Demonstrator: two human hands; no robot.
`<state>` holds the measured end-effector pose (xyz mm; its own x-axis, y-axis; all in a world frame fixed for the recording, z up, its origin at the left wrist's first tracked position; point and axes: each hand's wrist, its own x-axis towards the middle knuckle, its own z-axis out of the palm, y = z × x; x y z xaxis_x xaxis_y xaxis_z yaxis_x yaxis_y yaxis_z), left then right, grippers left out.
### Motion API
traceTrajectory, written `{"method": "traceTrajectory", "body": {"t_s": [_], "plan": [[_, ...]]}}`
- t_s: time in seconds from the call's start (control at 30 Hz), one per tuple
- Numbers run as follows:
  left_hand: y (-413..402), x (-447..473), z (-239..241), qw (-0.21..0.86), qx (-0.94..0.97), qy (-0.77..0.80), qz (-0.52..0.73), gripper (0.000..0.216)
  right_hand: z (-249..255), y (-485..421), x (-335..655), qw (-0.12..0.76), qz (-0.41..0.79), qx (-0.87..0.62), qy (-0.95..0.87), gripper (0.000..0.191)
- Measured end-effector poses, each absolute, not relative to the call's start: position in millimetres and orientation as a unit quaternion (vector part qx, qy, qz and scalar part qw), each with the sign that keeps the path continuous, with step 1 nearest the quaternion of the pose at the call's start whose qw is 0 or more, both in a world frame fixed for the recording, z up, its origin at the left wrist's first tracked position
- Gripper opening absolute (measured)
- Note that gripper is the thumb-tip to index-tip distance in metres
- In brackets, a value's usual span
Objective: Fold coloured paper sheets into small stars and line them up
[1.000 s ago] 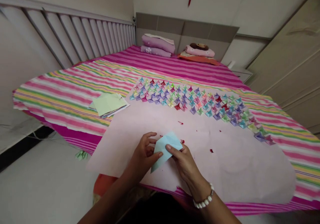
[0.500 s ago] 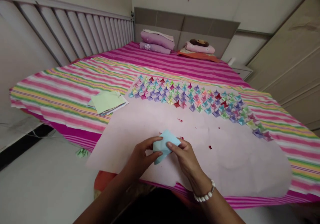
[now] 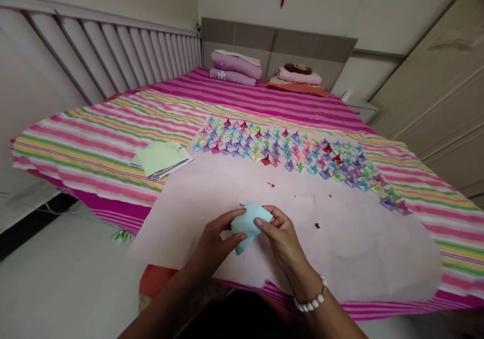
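Pinching the left side of a folded light-blue paper [image 3: 247, 222] between thumb and finger of the left hand [image 3: 215, 238]; gripping its right corner with the right hand [image 3: 284, 235]. Held over a large white sheet [image 3: 370, 248], near its front edge. Open room to the right, out to the sheet's rounded edge, dotted with red scraps [image 3: 317, 225]. Bounded on the far side by rows of small folded papers [image 3: 266, 160]. Past the left edge, on a striped bedcover [image 3: 91, 152], a paper pile [image 3: 157, 158].
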<state>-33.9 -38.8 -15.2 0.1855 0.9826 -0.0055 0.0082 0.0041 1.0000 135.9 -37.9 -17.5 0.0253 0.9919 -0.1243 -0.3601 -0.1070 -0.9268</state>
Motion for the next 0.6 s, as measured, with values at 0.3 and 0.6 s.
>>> {"method": "traceTrajectory", "body": {"t_s": [0.3, 0.6], "plan": [[-35.7, -31.3, -17.2, 0.498, 0.574, 0.474, 0.446, 0.011, -15.8, -37.8, 143.5, 0.535, 0.541, -0.446, -0.471, 0.048], [-36.0, -26.8, -15.2, 0.663, 0.455, 0.448, 0.392, 0.027, -18.1, -34.3, 139.5, 0.514, 0.544, -0.451, -0.486, 0.041]]}}
